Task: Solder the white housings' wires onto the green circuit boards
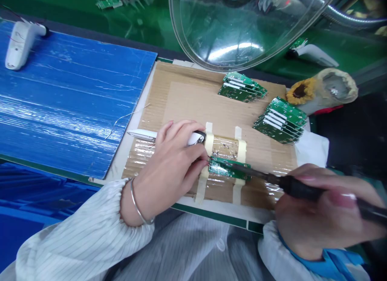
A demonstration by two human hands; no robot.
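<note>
1. I judge the step in hand to be fine tip work on the green circuit board, which lies near the middle of the desk, across two strips of masking tape.
2. My right hand grasps a slim, black-handled tool, apparently a soldering iron, pointed left over the board; blur hides whether its tip touches.
3. My left hand is curled over a white casing, thumb and forefinger pinched beside the board's left end; I cannot tell whether a wire sits between them.
4. The next move calls, I think, for a still left hand and a light, exact tip.
5. Underneath, the cardboard is matte and ribbed, glossy where clear tape covers it.
6. Far right, I see two fanned stacks of thin boards and a rough yellow sponge.
7. Left, the smooth blue sheet shines with scratches.
</note>
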